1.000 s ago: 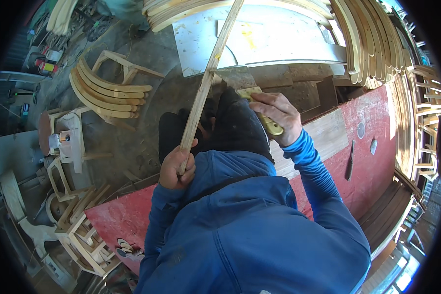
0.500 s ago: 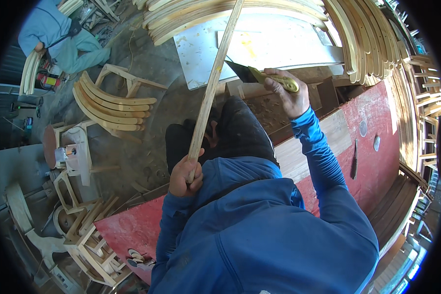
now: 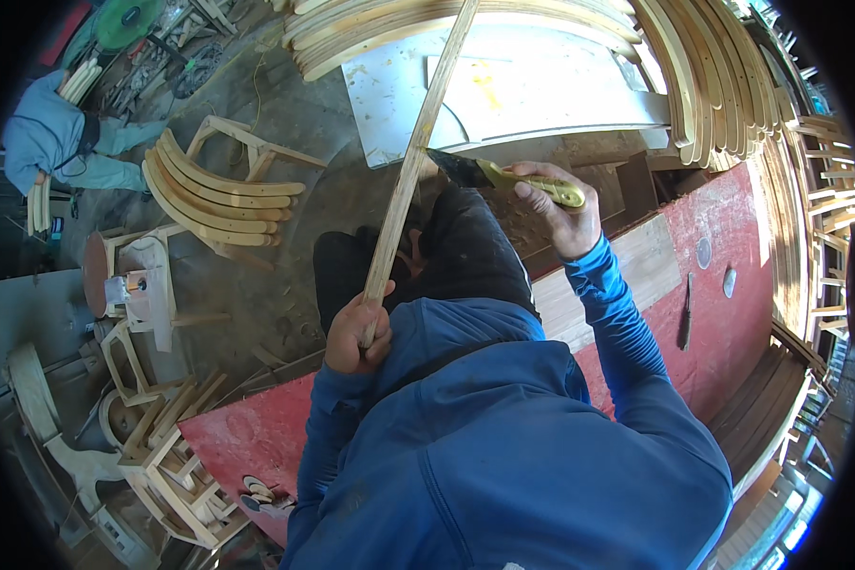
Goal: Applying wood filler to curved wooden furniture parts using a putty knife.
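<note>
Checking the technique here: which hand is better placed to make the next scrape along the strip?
Right, probably. The right hand grips the yellow-handled scraper, its blade against the strip. The left hand is clamped around the strip's lower end, steadying it.

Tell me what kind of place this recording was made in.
Most likely a woodworking or furniture workshop. Stacks of curved wooden pieces lie around, unfinished chair frames stand on the floor, and the person's left hand holds a long wooden strip while the right hand works it with a yellow-handled blade.
</note>
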### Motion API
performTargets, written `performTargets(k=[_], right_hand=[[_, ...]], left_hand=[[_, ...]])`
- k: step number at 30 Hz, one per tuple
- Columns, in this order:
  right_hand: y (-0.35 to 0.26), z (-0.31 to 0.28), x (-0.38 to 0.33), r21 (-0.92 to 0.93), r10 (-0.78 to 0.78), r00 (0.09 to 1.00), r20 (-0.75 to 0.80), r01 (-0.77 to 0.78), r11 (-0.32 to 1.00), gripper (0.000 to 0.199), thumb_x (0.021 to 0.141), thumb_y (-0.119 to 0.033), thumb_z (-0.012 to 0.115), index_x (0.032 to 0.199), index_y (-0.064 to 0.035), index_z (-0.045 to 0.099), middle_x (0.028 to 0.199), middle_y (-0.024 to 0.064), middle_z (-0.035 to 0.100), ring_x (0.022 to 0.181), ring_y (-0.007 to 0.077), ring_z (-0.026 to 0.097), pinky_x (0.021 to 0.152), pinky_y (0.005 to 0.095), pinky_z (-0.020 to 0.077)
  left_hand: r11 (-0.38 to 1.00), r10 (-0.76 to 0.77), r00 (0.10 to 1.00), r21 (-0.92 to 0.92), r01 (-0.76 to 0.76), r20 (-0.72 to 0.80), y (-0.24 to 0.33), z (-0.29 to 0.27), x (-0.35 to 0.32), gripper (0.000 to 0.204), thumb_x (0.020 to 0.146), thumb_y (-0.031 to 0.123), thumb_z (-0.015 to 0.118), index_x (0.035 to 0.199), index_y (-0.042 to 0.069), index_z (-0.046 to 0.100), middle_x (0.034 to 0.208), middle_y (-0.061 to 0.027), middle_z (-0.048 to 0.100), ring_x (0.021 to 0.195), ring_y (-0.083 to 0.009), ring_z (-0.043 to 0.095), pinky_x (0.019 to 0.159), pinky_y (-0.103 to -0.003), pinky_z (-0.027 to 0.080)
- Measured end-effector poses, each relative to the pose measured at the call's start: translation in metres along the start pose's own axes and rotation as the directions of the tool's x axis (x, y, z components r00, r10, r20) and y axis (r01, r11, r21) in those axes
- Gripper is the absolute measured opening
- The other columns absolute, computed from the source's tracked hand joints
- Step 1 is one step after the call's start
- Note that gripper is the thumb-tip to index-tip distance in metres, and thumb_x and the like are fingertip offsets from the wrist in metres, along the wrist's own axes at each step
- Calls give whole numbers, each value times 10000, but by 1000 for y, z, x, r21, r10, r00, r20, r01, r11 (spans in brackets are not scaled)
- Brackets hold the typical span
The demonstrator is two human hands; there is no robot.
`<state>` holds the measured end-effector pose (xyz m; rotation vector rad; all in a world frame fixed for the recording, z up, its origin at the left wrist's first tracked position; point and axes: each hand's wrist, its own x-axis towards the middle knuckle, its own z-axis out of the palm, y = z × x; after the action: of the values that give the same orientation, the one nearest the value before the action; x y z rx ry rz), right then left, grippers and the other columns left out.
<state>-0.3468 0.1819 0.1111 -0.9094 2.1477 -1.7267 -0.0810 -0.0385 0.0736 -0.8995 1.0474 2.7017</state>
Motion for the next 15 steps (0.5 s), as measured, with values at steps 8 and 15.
performTargets(k=[8, 15], right_hand=[[7, 9, -19, -335, -409, 874, 263, 480, 811, 313, 791, -18, 749, 1104, -19, 727, 1153, 177, 695, 1019, 311, 680, 882, 364, 553], [4, 7, -28, -312, -452, 840, 300, 534, 786, 351, 736, -17, 743, 1087, -19, 735, 1166, 187, 683, 1001, 328, 675, 869, 382, 558]], left_hand=[[998, -12, 1000, -61, 12, 0, -1, 3, 0, 465, 1010, 285, 497, 1392, 21, 492, 699, -2, 481, 436, -78, 362, 406, -228, 297], [997, 3, 1000, -82, -6, -30, -2, 6, 0, 457, 992, 233, 520, 1379, -8, 489, 694, -4, 478, 438, -76, 377, 404, -226, 303]])
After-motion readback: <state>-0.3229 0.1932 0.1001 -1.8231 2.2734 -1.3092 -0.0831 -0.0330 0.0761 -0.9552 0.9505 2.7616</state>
